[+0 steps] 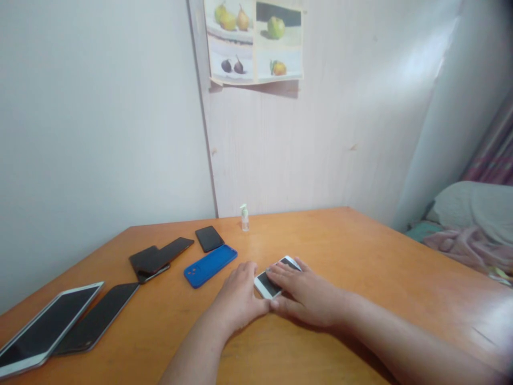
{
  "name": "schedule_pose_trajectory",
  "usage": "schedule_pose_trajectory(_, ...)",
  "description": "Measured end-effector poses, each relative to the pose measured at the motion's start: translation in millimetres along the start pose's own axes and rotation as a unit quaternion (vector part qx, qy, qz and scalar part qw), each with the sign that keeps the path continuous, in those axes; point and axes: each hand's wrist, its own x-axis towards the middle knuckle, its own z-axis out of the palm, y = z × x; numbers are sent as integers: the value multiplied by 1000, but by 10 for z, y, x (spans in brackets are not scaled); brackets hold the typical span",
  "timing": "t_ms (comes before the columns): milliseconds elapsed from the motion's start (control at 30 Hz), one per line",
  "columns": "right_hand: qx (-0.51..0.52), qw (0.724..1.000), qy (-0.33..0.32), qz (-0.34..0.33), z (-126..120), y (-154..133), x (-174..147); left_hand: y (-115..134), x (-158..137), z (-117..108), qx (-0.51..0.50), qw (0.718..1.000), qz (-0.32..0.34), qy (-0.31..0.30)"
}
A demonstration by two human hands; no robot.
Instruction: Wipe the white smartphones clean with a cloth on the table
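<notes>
A white smartphone (269, 285) with a dark screen lies face up on the wooden table. Along its left edge, my left hand (239, 297) steadies it, with fingers at the upper left side and thumb by the near corner. Flat across the screen rests my right hand (306, 294), fingers stretched out and covering much of the phone's right half. The two thumbs nearly meet at the phone's near end. Left of my hands lies an empty blue phone case (211, 266), its inside facing up.
Beyond the case are a small black phone (209, 238) and a stack of dark phones (166, 255). A white tablet (50, 326) and a large dark phone (98, 319) lie at the left. A small pump bottle (245, 218) stands near the back edge of the wooden table (385, 289).
</notes>
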Motion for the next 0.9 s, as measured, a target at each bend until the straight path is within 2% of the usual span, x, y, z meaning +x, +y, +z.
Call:
schedule_pose_trajectory(100,32,997,-33,-57,-28,-62,-22,12,-4,-5,0,1000,-6,-4)
schedule_pose_trajectory(300,14,1000,0,1,-38,-59,-34,21,7,-14,12,1000,4,-4)
schedule_pose_trajectory(433,47,997,-37,-51,-33,-86,-79,30,5,-31,24,1000,6,-11)
schedule_pose_trajectory(500,54,996,-43,-53,-39,-65,-90,39,1,-47,25,999,2,-20)
schedule_pose_trajectory(667,27,999,-26,19,-72,39,-133,35,-13,-73,11,999,2,-31)
schedule_pose_trajectory(833,61,993,-89,-39,-134,5,-215,17,-22,-61,3,1000,11,-25)
schedule_pose_trajectory(900,57,994,-94,-28,-162,17,-225,20,-19,-64,2,1000,10,-27)
